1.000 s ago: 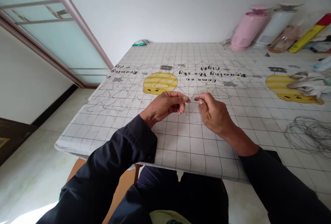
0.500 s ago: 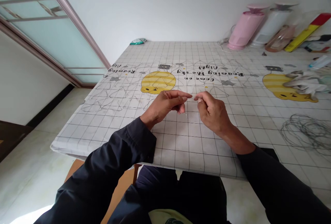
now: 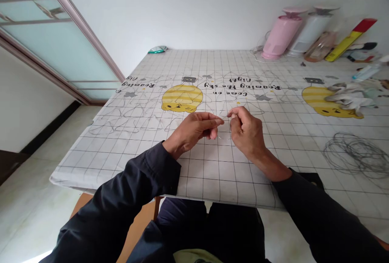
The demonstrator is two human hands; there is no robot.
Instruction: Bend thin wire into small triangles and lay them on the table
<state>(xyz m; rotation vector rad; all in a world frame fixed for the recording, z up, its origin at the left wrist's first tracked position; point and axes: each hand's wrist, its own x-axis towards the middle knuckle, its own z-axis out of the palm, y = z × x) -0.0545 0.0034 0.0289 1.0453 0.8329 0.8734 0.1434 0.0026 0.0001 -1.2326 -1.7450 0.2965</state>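
Over the middle of the table, my left hand (image 3: 197,130) is closed, thumb and forefinger pinched on a thin, pale strand. Just to its right, my right hand (image 3: 247,131) is curled, its thumb and forefinger also pinching the strand. A short curve of the thin strand (image 3: 224,138) shows below the gap between the two hands. Whether it is wire or fishing line I cannot tell. More loose thin strands (image 3: 121,119) lie in wavy loops on the tablecloth to the left and beyond the hands.
A tangled grey coil (image 3: 355,153) lies at right on the checked tablecloth (image 3: 200,182). Behind it are a crumpled cloth glove (image 3: 349,97), a pink cylinder (image 3: 282,36), a white cylinder (image 3: 310,34) and a yellow-red box (image 3: 349,42). A green packet (image 3: 157,50) sits by the wall.
My fingertips stay close together, with the left hand slightly lower. A curve of strand now shows between the hands. The whole view has shifted slightly.
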